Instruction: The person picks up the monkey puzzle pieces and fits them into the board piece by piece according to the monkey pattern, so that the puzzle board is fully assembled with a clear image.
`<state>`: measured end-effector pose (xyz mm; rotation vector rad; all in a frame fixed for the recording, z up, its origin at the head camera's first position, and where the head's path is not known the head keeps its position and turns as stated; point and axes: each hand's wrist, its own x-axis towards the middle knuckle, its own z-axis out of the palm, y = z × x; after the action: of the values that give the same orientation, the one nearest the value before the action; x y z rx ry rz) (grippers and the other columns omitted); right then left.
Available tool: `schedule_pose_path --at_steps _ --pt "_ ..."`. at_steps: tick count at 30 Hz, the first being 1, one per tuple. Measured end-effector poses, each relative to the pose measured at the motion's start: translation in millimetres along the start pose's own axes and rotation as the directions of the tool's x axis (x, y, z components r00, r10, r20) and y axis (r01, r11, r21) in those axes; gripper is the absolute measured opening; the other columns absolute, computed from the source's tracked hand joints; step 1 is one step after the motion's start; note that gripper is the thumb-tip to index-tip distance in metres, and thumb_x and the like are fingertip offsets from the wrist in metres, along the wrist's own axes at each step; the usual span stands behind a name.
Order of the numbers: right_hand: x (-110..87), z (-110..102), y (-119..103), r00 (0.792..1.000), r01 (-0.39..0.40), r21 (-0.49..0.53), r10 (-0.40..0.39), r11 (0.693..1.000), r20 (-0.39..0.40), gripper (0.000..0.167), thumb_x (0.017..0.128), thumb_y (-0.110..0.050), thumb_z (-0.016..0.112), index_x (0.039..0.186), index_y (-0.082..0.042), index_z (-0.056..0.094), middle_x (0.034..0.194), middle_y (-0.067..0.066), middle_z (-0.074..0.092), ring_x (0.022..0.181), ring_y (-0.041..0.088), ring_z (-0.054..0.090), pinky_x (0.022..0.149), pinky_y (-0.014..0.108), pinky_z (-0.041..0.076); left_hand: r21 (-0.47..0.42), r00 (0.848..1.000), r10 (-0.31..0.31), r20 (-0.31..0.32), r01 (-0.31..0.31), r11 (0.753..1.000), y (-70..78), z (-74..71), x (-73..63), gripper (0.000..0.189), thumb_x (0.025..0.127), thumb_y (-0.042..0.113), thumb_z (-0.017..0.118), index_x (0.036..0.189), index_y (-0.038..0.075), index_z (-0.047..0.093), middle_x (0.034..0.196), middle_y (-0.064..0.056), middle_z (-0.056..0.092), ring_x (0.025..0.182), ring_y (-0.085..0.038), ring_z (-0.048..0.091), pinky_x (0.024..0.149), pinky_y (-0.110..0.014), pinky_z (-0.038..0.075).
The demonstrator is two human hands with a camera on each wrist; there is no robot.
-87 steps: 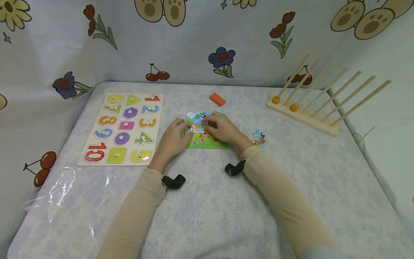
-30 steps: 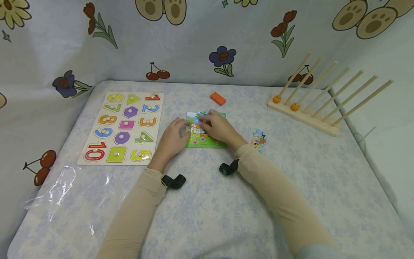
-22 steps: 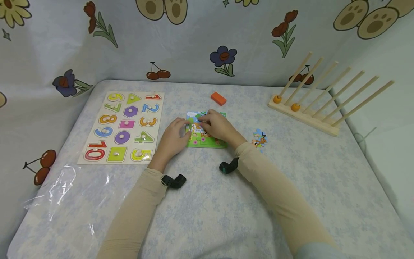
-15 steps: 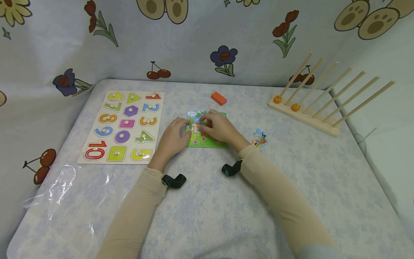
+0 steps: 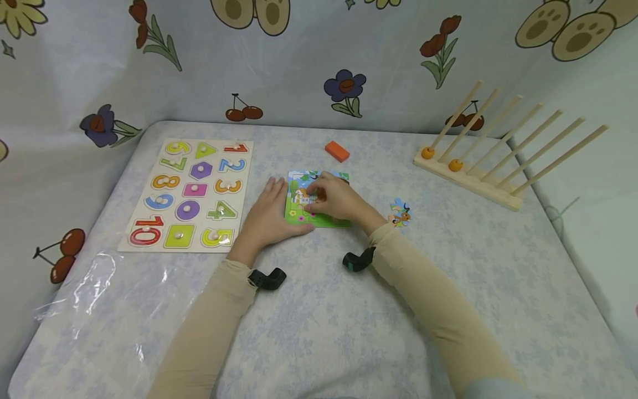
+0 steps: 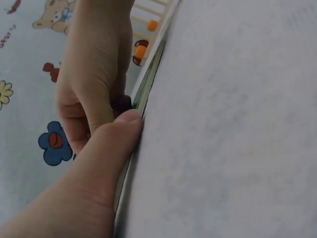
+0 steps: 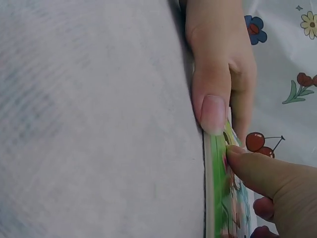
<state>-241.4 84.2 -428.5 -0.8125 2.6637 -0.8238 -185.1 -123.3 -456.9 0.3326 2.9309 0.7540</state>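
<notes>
A small jigsaw puzzle (image 5: 326, 223) with a green and blue cartoon picture lies on the table between the hands. My left hand (image 5: 266, 216) rests along its left side, fingers straight, with the thumb along the front edge. My right hand (image 5: 341, 199) is bent over the picture and covers its right part. In the right wrist view, the tip of the right thumb (image 7: 262, 171) touches the puzzle face. Whether the right fingers pinch a loose piece I cannot tell. Several loose puzzle pieces (image 5: 400, 213) lie right of the puzzle, beside the right forearm.
A number and shape peg board (image 5: 186, 194) lies to the left. Behind the puzzle is an orange block (image 5: 337, 151). A wooden rack (image 5: 468, 180) with upright rods and two orange beads stands at the back right. Clear plastic film (image 5: 94, 288) lies at the front left.
My left fingers have straightened along the puzzle's left side, and the left thumb has moved down to its front edge. The right thumb has moved toward the front over the picture.
</notes>
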Motion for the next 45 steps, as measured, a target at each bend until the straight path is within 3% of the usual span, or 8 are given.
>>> schedule_pose_path --at_steps 5,10,13,16,20,27,45 --pt "3.2 -0.8 -0.4 0.998 -0.058 0.102 0.057 0.993 0.007 0.031 0.089 -0.032 0.076 0.114 -0.016 0.065 0.107 0.001 0.057 0.093 0.017 0.053 0.082 0.032 0.047 0.024 1.0 0.012 0.001 -0.012 1.0 0.2 0.3 0.2 0.13 0.068 0.087 0.059 0.16 0.006 0.015 0.168 -0.008 0.01 0.157 -0.023 -0.002 0.126 -0.045 0.016" --pt "6.2 -2.4 -2.1 0.995 -0.098 0.245 0.096 0.964 0.018 0.023 0.092 -0.029 0.071 0.109 -0.016 0.064 0.104 0.0 0.065 0.08 0.017 0.056 0.069 0.029 0.048 0.039 1.0 0.015 0.013 -0.016 0.999 -0.4 1.5 0.6 0.129 0.07 0.087 0.058 0.16 0.006 0.013 0.168 -0.008 0.009 0.157 -0.023 -0.002 0.127 -0.044 0.015" --pt "6.4 -6.5 -3.0 0.994 -0.102 0.332 0.113 0.938 -0.013 0.02 0.094 -0.027 0.068 0.109 -0.015 0.063 0.102 0.003 0.066 0.075 0.02 0.054 0.065 0.029 0.046 0.044 1.0 0.01 0.023 -0.011 0.999 0.0 2.1 0.9 0.13 0.069 0.088 0.057 0.16 0.007 0.011 0.169 -0.007 0.008 0.157 -0.023 -0.003 0.127 -0.044 0.015" --pt "5.9 -12.5 -2.1 0.987 -0.098 0.379 0.138 0.92 -0.079 0.019 0.096 -0.025 0.066 0.11 -0.013 0.063 0.103 0.005 0.066 0.081 0.021 0.057 0.071 0.03 0.048 0.043 1.0 0.007 0.024 -0.008 0.999 0.5 2.3 1.1 0.13 0.069 0.088 0.057 0.16 0.007 0.011 0.169 -0.008 0.008 0.157 -0.023 -0.003 0.127 -0.044 0.014" --pt "4.9 -19.6 1.5 0.974 -0.115 0.382 0.18 0.917 -0.139 0.021 0.096 -0.026 0.066 0.111 -0.012 0.062 0.105 0.005 0.066 0.091 0.021 0.06 0.08 0.033 0.051 0.049 1.0 0.004 0.023 -0.005 0.999 1.0 2.3 1.0 0.13 0.069 0.087 0.058 0.16 0.007 0.012 0.169 -0.007 0.008 0.157 -0.022 -0.002 0.127 -0.042 0.013" --pt "4.0 -23.6 5.9 0.965 -0.115 0.376 0.193 0.919 -0.176 0.021 0.096 -0.025 0.067 0.11 -0.011 0.061 0.104 0.007 0.065 0.091 0.021 0.06 0.079 0.034 0.05 0.063 1.0 0.004 0.021 -0.005 0.998 0.5 1.7 1.0 0.129 0.07 0.087 0.058 0.16 0.006 0.012 0.169 -0.008 0.008 0.157 -0.022 -0.002 0.127 -0.042 0.014" --pt "7.0 -15.0 6.2 0.969 -0.128 0.391 0.199 0.911 -0.147 0.02 0.096 -0.026 0.067 0.11 -0.013 0.063 0.103 0.005 0.066 0.09 0.021 0.06 0.081 0.033 0.051 0.055 1.0 0.0 0.02 -0.001 0.998 -1.2 3.2 1.0 0.13 0.069 0.087 0.058 0.16 0.007 0.012 0.169 -0.008 0.009 0.157 -0.022 -0.002 0.127 -0.042 0.013"
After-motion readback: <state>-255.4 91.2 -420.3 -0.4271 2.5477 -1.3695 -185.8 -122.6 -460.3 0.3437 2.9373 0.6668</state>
